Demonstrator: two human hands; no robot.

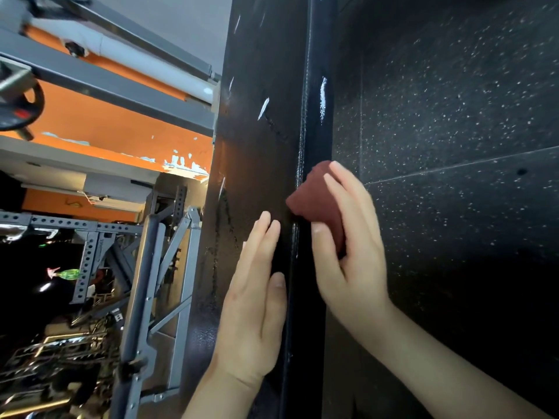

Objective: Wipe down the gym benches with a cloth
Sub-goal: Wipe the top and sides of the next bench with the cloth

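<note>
A black padded bench [257,140] runs up the middle of the view, its top glossy with a few scuffs and wet streaks. My left hand [257,297] lies flat on the top of the pad, fingers straight. My right hand [351,243] grips a dark red cloth [314,198] and holds it against the bench's stitched side edge [311,116], with fingers over the cloth and the thumb beneath it.
Black rubber floor with white speckles [453,116] fills the right side. A grey perforated steel rack [163,267] stands to the left of the bench. Behind it are orange walls [106,116], a grey frame and a black weight plate [21,107].
</note>
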